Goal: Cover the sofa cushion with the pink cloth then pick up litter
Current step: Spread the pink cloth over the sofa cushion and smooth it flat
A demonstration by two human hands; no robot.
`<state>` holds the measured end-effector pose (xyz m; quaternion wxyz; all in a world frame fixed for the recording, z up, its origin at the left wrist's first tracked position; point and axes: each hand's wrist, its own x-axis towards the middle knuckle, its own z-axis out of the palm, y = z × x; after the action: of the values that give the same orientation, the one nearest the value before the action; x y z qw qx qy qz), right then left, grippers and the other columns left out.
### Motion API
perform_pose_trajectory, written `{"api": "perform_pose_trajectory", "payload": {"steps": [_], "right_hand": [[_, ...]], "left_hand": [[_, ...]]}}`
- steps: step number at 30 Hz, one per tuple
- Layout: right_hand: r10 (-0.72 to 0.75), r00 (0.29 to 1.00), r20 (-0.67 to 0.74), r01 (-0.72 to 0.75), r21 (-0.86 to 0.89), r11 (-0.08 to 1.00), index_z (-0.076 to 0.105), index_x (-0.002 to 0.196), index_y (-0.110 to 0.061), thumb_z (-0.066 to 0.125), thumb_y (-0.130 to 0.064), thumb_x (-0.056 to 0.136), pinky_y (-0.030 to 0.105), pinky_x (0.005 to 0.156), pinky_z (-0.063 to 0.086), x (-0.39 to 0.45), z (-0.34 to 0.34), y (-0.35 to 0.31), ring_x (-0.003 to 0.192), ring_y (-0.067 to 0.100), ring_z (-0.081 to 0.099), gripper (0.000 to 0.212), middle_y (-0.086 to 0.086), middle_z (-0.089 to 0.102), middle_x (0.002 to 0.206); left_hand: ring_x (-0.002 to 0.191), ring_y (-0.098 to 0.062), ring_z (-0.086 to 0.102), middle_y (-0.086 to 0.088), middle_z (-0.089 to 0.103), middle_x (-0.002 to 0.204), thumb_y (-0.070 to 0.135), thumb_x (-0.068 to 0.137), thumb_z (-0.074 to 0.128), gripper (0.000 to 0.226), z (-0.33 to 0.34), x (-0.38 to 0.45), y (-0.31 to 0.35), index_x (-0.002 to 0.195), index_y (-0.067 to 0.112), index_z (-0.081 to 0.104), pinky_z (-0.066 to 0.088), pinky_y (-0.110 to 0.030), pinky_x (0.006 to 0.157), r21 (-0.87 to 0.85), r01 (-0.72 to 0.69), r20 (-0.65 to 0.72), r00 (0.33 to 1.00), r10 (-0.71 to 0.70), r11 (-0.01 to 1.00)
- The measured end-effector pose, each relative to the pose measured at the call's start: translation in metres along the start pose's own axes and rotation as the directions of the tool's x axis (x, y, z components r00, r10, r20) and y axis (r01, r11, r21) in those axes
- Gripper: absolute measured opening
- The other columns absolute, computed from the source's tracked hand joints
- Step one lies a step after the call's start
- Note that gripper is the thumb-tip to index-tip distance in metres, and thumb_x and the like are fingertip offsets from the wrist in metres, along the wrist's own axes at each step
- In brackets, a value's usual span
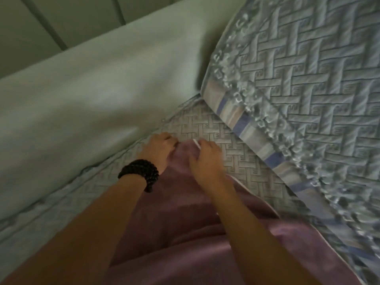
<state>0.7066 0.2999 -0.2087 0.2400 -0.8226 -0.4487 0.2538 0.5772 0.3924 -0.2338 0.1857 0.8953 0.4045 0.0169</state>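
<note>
Pink cloth (185, 233) lies on the quilted sofa cushion (236, 157), gripped at its far edge by both hands.

Left hand (159, 150) and right hand (205, 159) sit close together, fingers curled and pinching the cloth's bunched far edge. A black bead bracelet (141, 173) circles the left wrist. A pale backrest (92, 95) lies left; a second quilted cushion (308, 89) stands right.

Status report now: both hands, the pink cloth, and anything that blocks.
Left hand and right hand both pinch the pink cloth at its far edge. Cloth lies bunched on the quilted seat. No litter visible; nothing blocks.
</note>
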Motion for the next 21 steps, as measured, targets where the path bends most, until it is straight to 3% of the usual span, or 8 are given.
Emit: {"api": "perform_pose_trajectory", "payload": {"steps": [2, 4, 9, 12, 14, 16, 18, 21], "right_hand": [[0.011, 0.999, -0.033, -0.008, 0.079, 0.997, 0.066, 0.107, -0.007, 0.056, -0.005, 0.089, 0.021, 0.078, 0.042, 0.002, 0.008, 0.0, 0.101, 0.025, 0.059, 0.02, 0.012, 0.064, 0.107], [-0.052, 0.998, -0.048, 0.057, 0.125, 0.99, 0.071, 0.096, -0.006, 0.053, 0.007, 0.084, 0.009, 0.069, 0.036, -0.003, 0.009, 0.003, 0.087, 0.021, 0.057, 0.026, 0.011, 0.06, 0.095], [-0.096, 0.995, 0.02, 0.092, 0.15, 0.984, 0.063, 0.126, -0.01, 0.049, 0.01, 0.087, 0.004, 0.075, 0.032, -0.017, 0.003, 0.003, 0.089, 0.013, 0.044, 0.047, 0.006, 0.043, 0.1], [-0.117, 0.993, -0.002, 0.115, 0.214, 0.97, 0.065, 0.125, -0.013, 0.046, 0.012, 0.082, -0.005, 0.078, 0.031, -0.018, -0.009, -0.002, 0.081, 0.0, 0.044, 0.053, 0.002, 0.046, 0.097], [-0.07, 0.996, -0.047, 0.082, 0.319, 0.944, 0.069, 0.118, -0.013, 0.045, 0.014, 0.08, -0.004, 0.082, 0.035, -0.014, -0.02, -0.007, 0.082, -0.008, 0.05, 0.052, -0.004, 0.049, 0.093], [-0.03, 0.999, -0.045, 0.046, 0.408, 0.912, 0.072, 0.112, -0.013, 0.045, 0.014, 0.08, -0.001, 0.08, 0.039, -0.01, -0.03, -0.015, 0.082, -0.014, 0.05, 0.05, -0.007, 0.049, 0.09], [-0.036, 0.999, -0.007, 0.035, 0.476, 0.879, 0.072, 0.111, -0.013, 0.044, 0.016, 0.081, 0.001, 0.078, 0.039, -0.009, -0.036, -0.021, 0.08, -0.013, 0.05, 0.05, -0.005, 0.048, 0.09], [-0.043, 0.999, -0.01, 0.042, 0.513, 0.857, 0.074, 0.096, -0.021, 0.046, 0.013, 0.081, 0.005, 0.073, 0.043, -0.006, -0.045, -0.027, 0.08, -0.009, 0.051, 0.047, -0.006, 0.051, 0.091]], "left_hand": [[0.096, -0.032, 0.055, -0.016, 0.056, 0.11, 0.016, 0.093, 0.053, 0.029, 0.005, -0.004, -0.001, 0.121, 0.008, 0.06, 0.045, -0.036, 0.081, -0.109, -0.001, 0.01, 1.0, 0.002, 0.994], [0.097, -0.025, 0.053, -0.01, 0.054, 0.11, 0.019, 0.09, 0.057, 0.04, 0.005, -0.006, 0.001, 0.129, 0.018, 0.053, 0.044, -0.033, 0.083, -0.213, 0.006, 0.112, 0.993, 0.019, 0.977], [0.091, -0.022, 0.052, -0.002, 0.053, 0.095, 0.012, 0.079, 0.061, 0.028, -0.015, -0.002, 0.013, 0.1, 0.03, 0.054, 0.043, -0.03, 0.075, -0.308, -0.017, 0.259, 0.96, 0.101, 0.951], [0.074, -0.016, 0.054, 0.004, 0.056, 0.081, 0.005, 0.074, 0.063, 0.029, -0.032, 0.002, 0.016, 0.086, 0.027, 0.048, 0.037, -0.026, 0.06, -0.449, 0.175, 0.321, 0.947, -0.024, 0.876], [0.064, -0.017, 0.043, 0.002, 0.048, 0.071, 0.002, 0.066, 0.061, 0.029, -0.045, 0.005, 0.014, 0.078, 0.022, 0.044, 0.03, -0.03, 0.057, -0.641, 0.387, 0.406, 0.904, -0.135, 0.663], [0.067, -0.019, 0.043, -0.003, 0.047, 0.072, 0.004, 0.06, 0.053, 0.023, -0.058, 0.007, 0.014, 0.077, 0.017, 0.043, 0.033, -0.033, 0.06, -0.813, 0.522, 0.519, 0.85, -0.085, 0.259], [0.091, -0.03, 0.06, -0.014, 0.064, 0.101, 0.011, 0.073, 0.055, 0.025, -0.066, 0.01, 0.011, 0.098, 0.01, 0.054, 0.048, -0.038, 0.085, -0.81, 0.585, 0.582, 0.811, 0.06, -0.042], [0.122, -0.037, 0.052, -0.021, 0.053, 0.135, 0.016, 0.088, 0.055, 0.045, -0.07, 0.01, 0.012, 0.13, 0.0, 0.047, 0.04, -0.043, 0.107, -0.801, 0.597, 0.593, 0.778, 0.208, 0.054]]}}
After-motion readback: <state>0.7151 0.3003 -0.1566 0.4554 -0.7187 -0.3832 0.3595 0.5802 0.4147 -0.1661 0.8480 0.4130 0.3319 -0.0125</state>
